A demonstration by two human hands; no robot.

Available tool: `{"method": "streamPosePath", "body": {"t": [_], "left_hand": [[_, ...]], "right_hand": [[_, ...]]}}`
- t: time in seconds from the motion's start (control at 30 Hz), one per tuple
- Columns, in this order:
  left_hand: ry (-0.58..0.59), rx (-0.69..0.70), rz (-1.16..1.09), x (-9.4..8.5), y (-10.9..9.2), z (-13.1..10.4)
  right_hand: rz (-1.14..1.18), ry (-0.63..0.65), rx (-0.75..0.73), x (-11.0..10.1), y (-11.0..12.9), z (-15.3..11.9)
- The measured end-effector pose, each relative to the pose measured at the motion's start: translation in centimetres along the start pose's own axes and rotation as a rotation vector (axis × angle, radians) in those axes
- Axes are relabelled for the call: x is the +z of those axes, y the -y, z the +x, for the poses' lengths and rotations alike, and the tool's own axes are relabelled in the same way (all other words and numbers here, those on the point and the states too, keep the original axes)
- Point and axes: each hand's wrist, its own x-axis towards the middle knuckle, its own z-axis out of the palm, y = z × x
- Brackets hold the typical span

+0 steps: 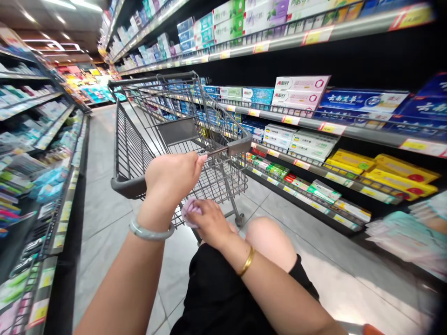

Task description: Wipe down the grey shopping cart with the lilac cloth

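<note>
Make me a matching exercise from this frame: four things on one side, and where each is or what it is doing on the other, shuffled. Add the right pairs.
Things
1. Left hand
2. Right hand
3. Gold bangle
4. Yellow boxes

Places and states
A. Around the right wrist
B. Closed on the handle of the shopping cart
C. On a lower shelf at the picture's right
D. Holding a crumpled pale purple cloth

Pairs: 1-B, 2-D, 3-A, 4-C
</note>
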Motion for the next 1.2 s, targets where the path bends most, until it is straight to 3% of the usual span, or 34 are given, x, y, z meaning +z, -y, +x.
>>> {"method": "streamPosePath", "body": {"t": [0.1,0.27,0.33,0.5,0.6,0.77,0.83,0.93,1.0,1.2], "left_hand": [[-0.019,0.009,0.004,0.1,0.2,-0.1],[-0.04,0.026,0.029,0.3,0.9,-0.3],[-0.044,0.028,0.034,0.4,1.1,-0.4],[-0.028,0.02,0.031,0.5,1.8,-0.5],[-0.018,0.008,0.019,0.5,2.5,-0.7],[0.008,0.002,-0.015,0.6,3.6,-0.8],[0.021,0.002,-0.028,0.5,3.9,-0.8],[0.028,0.002,-0.033,0.5,4.3,-0.9],[0.034,0.005,-0.032,0.4,4.6,-1.0],[-0.001,-0.003,-0.074,0.6,5.3,-1.6]], "right_hand": [[-0.022,0.041,-0.06,-0.6,-0.3,0.0],[-0.001,-0.232,0.261,-3.9,-3.9,0.9],[0.003,-0.251,0.33,-3.8,-3.9,0.8],[0.012,0.224,0.004,-2.2,-1.3,-0.2],[-0.003,0.296,0.05,-2.8,-1.8,-0.4],[-0.085,0.085,0.297,-3.9,-4.0,-0.3],[-0.111,0.078,0.268,-3.1,-3.5,-0.6],[-0.103,0.143,0.111,-1.8,-2.3,-1.0],[-0.105,0.113,0.134,-1.9,-2.4,-0.9],[-0.104,-0.25,0.455,-5.0,-5.4,0.4]]}}
